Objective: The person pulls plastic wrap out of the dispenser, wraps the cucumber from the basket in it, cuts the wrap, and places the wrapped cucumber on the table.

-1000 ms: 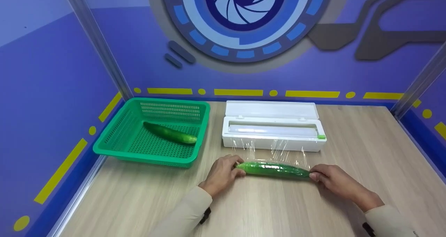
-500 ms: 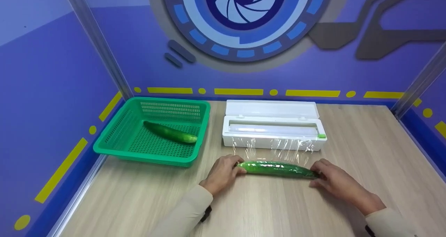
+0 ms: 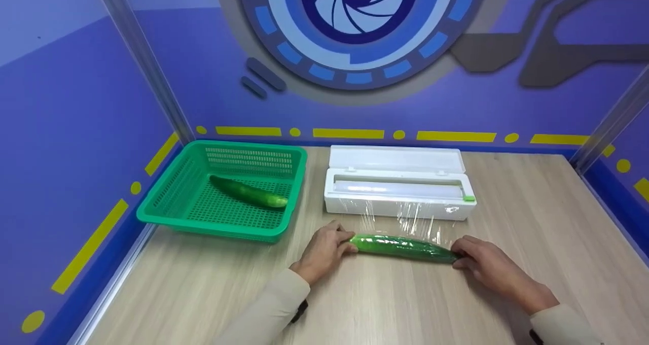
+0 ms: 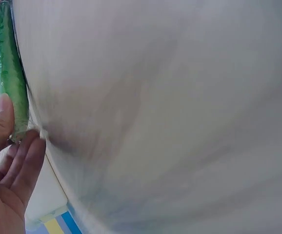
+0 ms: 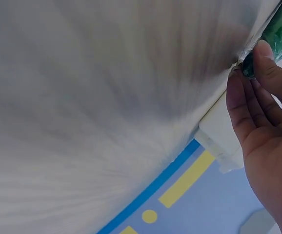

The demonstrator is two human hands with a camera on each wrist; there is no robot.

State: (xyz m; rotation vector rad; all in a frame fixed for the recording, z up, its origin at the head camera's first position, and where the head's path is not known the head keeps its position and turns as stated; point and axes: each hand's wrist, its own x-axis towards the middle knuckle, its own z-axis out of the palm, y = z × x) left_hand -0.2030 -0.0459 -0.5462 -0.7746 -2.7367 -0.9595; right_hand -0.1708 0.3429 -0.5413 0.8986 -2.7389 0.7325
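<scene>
A green cucumber (image 3: 403, 247) lies on the table with shiny clear cling film (image 3: 413, 225) around it. The film stretches back from it to a white dispenser box (image 3: 395, 207). At the pale left end, my left hand (image 3: 324, 251) holds the cucumber; in the left wrist view the thumb lies on top and the fingers (image 4: 30, 161) pass beneath the tip. My right hand (image 3: 489, 265) pinches the dark right end. In the right wrist view its thumb (image 5: 267, 61) presses that wrapped tip against the fingers.
Behind the cucumber, the dispenser's lid (image 3: 396, 158) stands raised, exposing a film roll (image 3: 398, 188) and a green slider (image 3: 468, 198). To the left, a green basket (image 3: 213, 229) holds another cucumber (image 3: 247, 192). Printed panels (image 3: 385, 111) enclose the table's back and sides.
My right hand has shifted its grip at the cucumber's right end, its fingers parting slightly and then closing again. The left hand stays nearly still, and the cucumber has turned slightly.
</scene>
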